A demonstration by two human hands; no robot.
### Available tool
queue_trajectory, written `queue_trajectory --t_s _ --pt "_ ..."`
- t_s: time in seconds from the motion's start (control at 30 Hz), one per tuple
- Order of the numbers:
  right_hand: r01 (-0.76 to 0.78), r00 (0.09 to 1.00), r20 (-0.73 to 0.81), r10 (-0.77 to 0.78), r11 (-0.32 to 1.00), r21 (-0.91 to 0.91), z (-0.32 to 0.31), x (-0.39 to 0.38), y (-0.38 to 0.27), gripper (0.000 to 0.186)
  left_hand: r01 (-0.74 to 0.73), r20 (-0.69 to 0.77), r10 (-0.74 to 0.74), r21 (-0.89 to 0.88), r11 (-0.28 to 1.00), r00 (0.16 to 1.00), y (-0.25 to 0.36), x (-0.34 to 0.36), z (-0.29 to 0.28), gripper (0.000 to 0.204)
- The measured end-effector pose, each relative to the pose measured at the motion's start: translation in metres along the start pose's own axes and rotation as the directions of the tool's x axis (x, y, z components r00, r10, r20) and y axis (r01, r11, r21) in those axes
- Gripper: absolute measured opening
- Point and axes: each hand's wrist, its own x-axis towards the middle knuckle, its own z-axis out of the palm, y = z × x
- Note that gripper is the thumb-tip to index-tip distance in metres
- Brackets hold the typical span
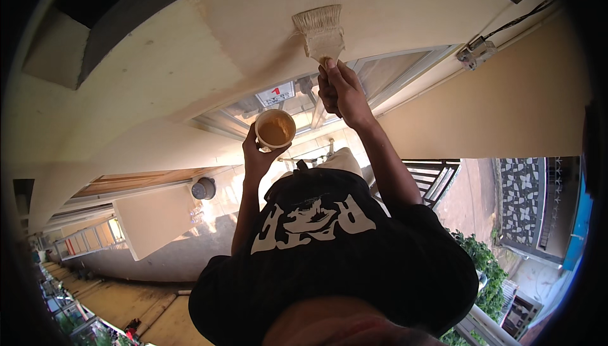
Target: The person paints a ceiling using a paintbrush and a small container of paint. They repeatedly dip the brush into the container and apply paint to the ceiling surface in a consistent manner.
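My right hand (342,91) is raised in front of me, its fingers wrapped round the handle of a wide paintbrush (325,41). The brush's pale bristles point up against a cream wall (253,13), which looks partly darker and wet around them. Lower and to the left, my left hand (261,156) grips a round paint cup (276,113) from its side and below. Tan-beige paint (273,132) shows inside the cup, with streaks on its inner wall.
Below the painted surface runs a window frame (221,121) with a printed sign (275,94). A small electrical box (476,53) with a dark cable sits at the upper right. Further down are a grey bucket (204,188), a dark railing (434,180) and a ladder (88,239).
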Motion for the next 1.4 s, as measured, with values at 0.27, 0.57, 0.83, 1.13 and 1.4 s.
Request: queue_trajectory --t_s 0.27,0.57,0.83,1.13,1.4 --pt "-0.504 0.846 -0.060 0.529 0.833 0.228 -0.023 -0.043 0.092 0.034 -0.040 -0.037 0.038 -0.055 0.998 0.999 -0.011 -0.006 -0.010 0.075" --pt "-0.232 0.973 0.025 0.232 0.957 0.172 0.025 -0.051 -0.086 0.033 -0.006 -0.034 0.006 -0.005 1.000 0.999 -0.003 0.003 -0.014 0.074" --pt "0.140 0.989 0.062 -0.133 0.981 -0.132 0.041 0.002 -0.058 0.042 0.034 -0.018 -0.036 -0.073 0.997 0.999 -0.007 -0.007 -0.014 0.074" --pt "-0.305 0.952 0.024 0.305 0.952 0.001 0.029 -0.052 -0.018 0.042 0.021 0.001 -0.021 -0.057 0.998 1.000 -0.014 -0.003 -0.013 0.075" --pt "0.021 0.997 0.079 -0.017 0.999 -0.046 0.058 -0.004 -0.086 0.041 0.002 0.066 0.000 -0.022 1.000 0.998 -0.007 0.002 -0.007 0.078"
